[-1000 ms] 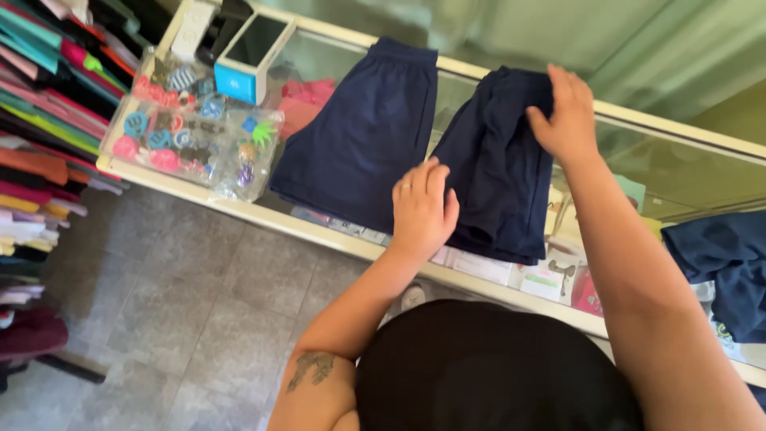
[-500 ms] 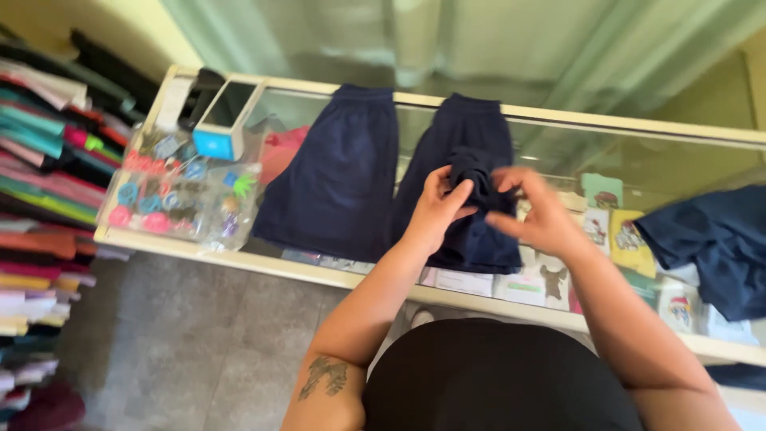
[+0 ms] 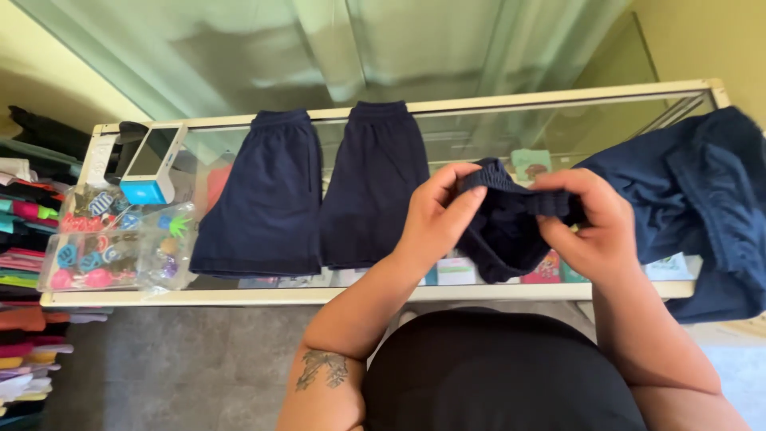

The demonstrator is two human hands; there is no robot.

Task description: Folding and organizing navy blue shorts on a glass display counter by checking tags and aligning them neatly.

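Both my hands hold one pair of navy shorts [image 3: 504, 227] by its elastic waistband, just above the glass counter [image 3: 479, 132]. My left hand [image 3: 435, 211] pinches the band's left end and my right hand [image 3: 586, 223] grips its right end. The cloth hangs bunched below my fingers. Two more navy shorts lie flat on the counter to the left: a folded pair [image 3: 263, 195] and another folded pair [image 3: 375, 183] beside it, touching edge to edge.
A heap of navy clothes [image 3: 694, 199] lies at the counter's right end. At its left end stand a small white card terminal [image 3: 152, 164] and clear bags of colourful trinkets [image 3: 112, 247]. Stacked folded garments [image 3: 24, 223] fill shelves on the far left.
A second ago my hands pressed a pair of shorts flat on the counter. They have since taken up another pair and moved it right, now holding it by the waistband.
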